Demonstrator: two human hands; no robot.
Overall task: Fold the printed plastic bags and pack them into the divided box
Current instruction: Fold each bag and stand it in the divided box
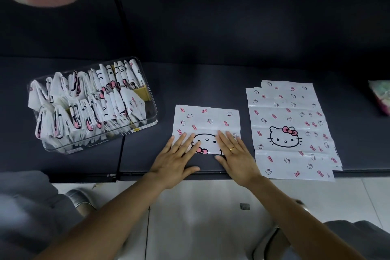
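While pressed flat, folded bag (206,121) (cat-face print upside down) lengthwise left-right.

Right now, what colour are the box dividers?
Yellowish tan dividers, seen in the head view.

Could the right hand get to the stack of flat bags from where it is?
Probably yes. The right hand rests flat on the half-folded bag, and the stack of flat bags lies just beside it with nothing between them.

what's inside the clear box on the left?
The clear box is packed with folded printed bags standing on edge in rows; a yellow divider shows at the right. The box floor and other dividers are covered.
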